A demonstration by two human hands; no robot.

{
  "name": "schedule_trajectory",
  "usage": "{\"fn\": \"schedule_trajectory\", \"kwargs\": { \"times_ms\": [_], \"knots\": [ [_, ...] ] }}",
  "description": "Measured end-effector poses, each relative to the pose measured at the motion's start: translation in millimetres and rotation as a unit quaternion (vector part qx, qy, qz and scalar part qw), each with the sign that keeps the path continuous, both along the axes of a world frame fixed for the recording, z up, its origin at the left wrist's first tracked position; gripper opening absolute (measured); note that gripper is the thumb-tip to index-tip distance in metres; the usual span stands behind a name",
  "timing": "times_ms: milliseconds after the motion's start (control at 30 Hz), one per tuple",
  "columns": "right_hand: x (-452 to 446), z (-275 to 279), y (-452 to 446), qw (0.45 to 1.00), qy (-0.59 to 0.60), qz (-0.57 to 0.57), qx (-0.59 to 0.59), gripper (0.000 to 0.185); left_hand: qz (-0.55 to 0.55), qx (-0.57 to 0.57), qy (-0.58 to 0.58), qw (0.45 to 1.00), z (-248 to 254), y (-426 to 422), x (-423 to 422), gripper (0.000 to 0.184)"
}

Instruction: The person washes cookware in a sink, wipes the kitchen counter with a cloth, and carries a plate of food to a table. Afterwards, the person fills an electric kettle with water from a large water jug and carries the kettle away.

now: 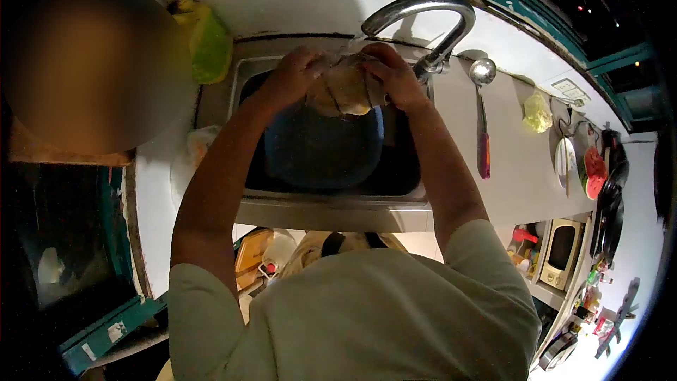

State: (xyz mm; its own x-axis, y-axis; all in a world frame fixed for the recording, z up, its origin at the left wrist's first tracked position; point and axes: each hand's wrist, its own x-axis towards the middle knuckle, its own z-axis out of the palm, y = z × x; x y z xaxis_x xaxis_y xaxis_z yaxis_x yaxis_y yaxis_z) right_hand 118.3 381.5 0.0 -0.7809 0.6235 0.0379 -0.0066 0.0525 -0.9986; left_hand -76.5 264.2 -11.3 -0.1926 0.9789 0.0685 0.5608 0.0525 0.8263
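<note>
The left hand (299,69) and the right hand (392,74) grip a brownish, bag-like thing (344,89) at its two sides, so it lies between them and neither hand is nearer. It is just below the mouth of the faucet (462,20), over the far part of the basin (324,147); its long axis I cannot tell surely.

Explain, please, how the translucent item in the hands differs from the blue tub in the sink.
The translucent item is held up between the left hand and right hand; the blue tub sits lower, in the sink. The item looks brownish and crumpled, the tub bluish and smoothly rounded. The item also looks smaller than the tub.
</note>
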Motion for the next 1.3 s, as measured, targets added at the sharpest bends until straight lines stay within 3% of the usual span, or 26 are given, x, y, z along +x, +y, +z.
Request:
{"fn": "schedule_trajectory", "kwargs": {
  "times_ms": [100, 200, 267, 300, 333, 367, 433, 467, 533, 567, 600, 633, 667, 700, 733, 767, 833, 900, 933, 967, 1033, 1100, 1133, 1200, 1300],
  "knots": [
    [-10, -19, 11, 0.993, 0.086, 0.072, 0.029, 0.028, 0.031, 0.049, -0.136, 0.989, 28, -3, 26, 0.030],
    [-19, 21, 1, 0.976, -0.046, 0.083, 0.196, 0.030, 0.059, 0.021, -0.191, 0.980, 28, 5, 35, 0.025],
    [-32, -1, 5, 0.988, 0.106, 0.097, -0.049, 0.032, 0.066, 0.031, -0.252, 0.965, 37, -3, 39, 0.028],
    [-38, -21, 13, 0.963, 0.180, 0.100, -0.172, 0.037, 0.038, 0.054, -0.211, 0.975, 35, -4, 36, 0.029],
    [-39, -36, 13, 0.973, 0.181, 0.107, -0.099, 0.044, 0.011, 0.080, -0.169, 0.982, 32, -5, 33, 0.032],
    [-40, -51, 14, 0.977, 0.183, 0.110, -0.027, 0.051, -0.046, 0.124, -0.053, 0.990, 14, -4, 15, 0.032],
    [-32, -51, -16, 0.984, 0.138, 0.099, 0.053, 0.053, -0.087, 0.124, -0.176, 0.973, 10, -6, 5, 0.028],
    [-33, -58, -21, 0.987, 0.084, 0.105, 0.084, 0.053, -0.066, 0.076, -0.408, 0.907, 10, -8, 3, 0.023],
    [-33, -72, -41, 0.982, -0.055, 0.128, 0.124, 0.051, 0.032, 0.032, -0.589, 0.807, 21, -16, 11, 0.021],
    [-31, -83, -51, 0.971, -0.141, 0.142, 0.130, 0.049, 0.102, 0.038, -0.558, 0.823, 29, -18, 22, 0.022],
    [-32, -109, -49, 0.984, -0.101, 0.145, -0.023, 0.049, 0.169, 0.044, -0.522, 0.835, 34, -19, 28, 0.023],
    [-35, -144, -41, 0.972, -0.057, 0.145, -0.173, 0.049, 0.157, 0.048, -0.334, 0.928, 25, -25, 21, 0.029],
    [-38, -162, -36, 0.937, -0.013, 0.143, -0.317, 0.049, 0.137, 0.051, -0.132, 0.980, 5, -37, 7, 0.036],
    [-40, -153, -39, 0.945, 0.012, 0.130, -0.300, 0.049, 0.114, 0.050, 0.075, 0.989, -17, -45, -1, 0.043],
    [-40, -130, -47, 0.951, 0.036, 0.117, -0.283, 0.049, 0.205, 0.076, -0.137, 0.966, -41, -45, -2, 0.037],
    [-40, -112, -55, 0.957, 0.060, 0.101, -0.264, 0.049, 0.283, 0.099, -0.342, 0.891, -66, -42, -2, 0.032],
    [-51, -98, -79, 0.982, 0.093, 0.123, -0.105, 0.039, 0.296, 0.106, -0.539, 0.781, -94, -42, -2, 0.031],
    [-50, -80, -104, 0.978, 0.104, 0.104, 0.147, 0.036, 0.208, 0.101, -0.590, 0.773, -105, -52, 1, 0.035],
    [-43, -62, -120, 0.942, 0.099, 0.075, 0.312, 0.037, 0.170, 0.103, -0.630, 0.751, -105, -55, 6, 0.038],
    [-48, -64, -128, 0.901, 0.032, 0.029, 0.431, 0.037, 0.143, 0.119, -0.697, 0.693, -91, -53, 20, 0.042],
    [-68, -77, -141, 0.779, -0.159, -0.087, 0.600, 0.035, 0.147, 0.121, -0.742, 0.643, -87, -49, 40, 0.045],
    [-80, -92, -122, 0.862, -0.290, -0.135, 0.393, 0.030, 0.212, 0.088, -0.706, 0.670, -102, -51, 59, 0.040],
    [-79, -87, -93, 0.949, -0.274, -0.110, 0.109, 0.029, 0.242, 0.069, -0.684, 0.685, -109, -50, 65, 0.038],
    [-87, -109, -65, 0.905, -0.268, -0.106, 0.311, 0.027, 0.300, 0.034, -0.635, 0.711, -116, -52, 66, 0.036],
    [-112, -160, -72, 0.927, -0.221, -0.131, 0.274, 0.028, 0.390, -0.015, -0.668, 0.634, -106, -44, 56, 0.036]
  ]
}}
